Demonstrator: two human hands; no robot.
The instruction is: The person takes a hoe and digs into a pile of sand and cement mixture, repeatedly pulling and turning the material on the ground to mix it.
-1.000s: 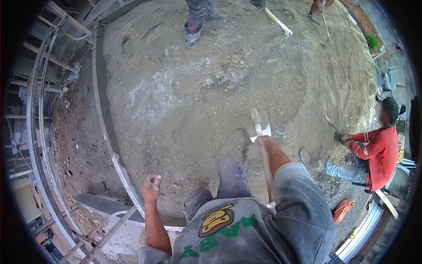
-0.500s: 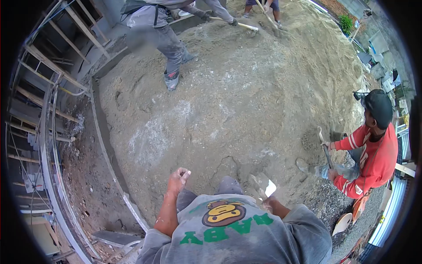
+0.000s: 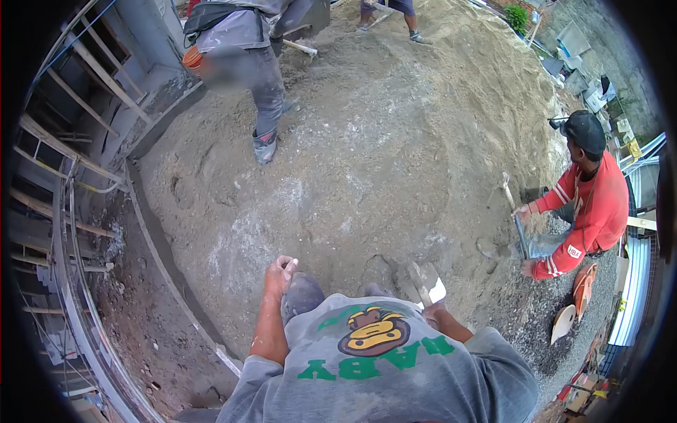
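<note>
My left hand (image 3: 283,269) is raised in front of my left knee, its fingers curled closed with whitish dust on the tips. Nothing shows between them. Low on the right, my right hand (image 3: 434,312) grips the handle of a flat-bladed tool (image 3: 421,285), partly hidden by my forearm and shirt. Its blade is grey with a bright white patch, and it lies close to the sandy ground (image 3: 331,211) by my right knee. Whether it is a hoe or a shovel, I cannot tell.
A co-worker in red (image 3: 599,211) at right holds a long-handled tool (image 3: 518,222). Another co-worker (image 3: 264,84) stands upper left, near an orange bucket (image 3: 192,58). Legs of a third person (image 3: 405,20) show at the top. A concrete edge (image 3: 159,254) and timber poles (image 3: 84,106) line the left.
My view has shifted slightly. The upper-left co-worker has drawn the arms and tool back to the left, and the orange bucket now shows. My hands keep nearly the same pose.
</note>
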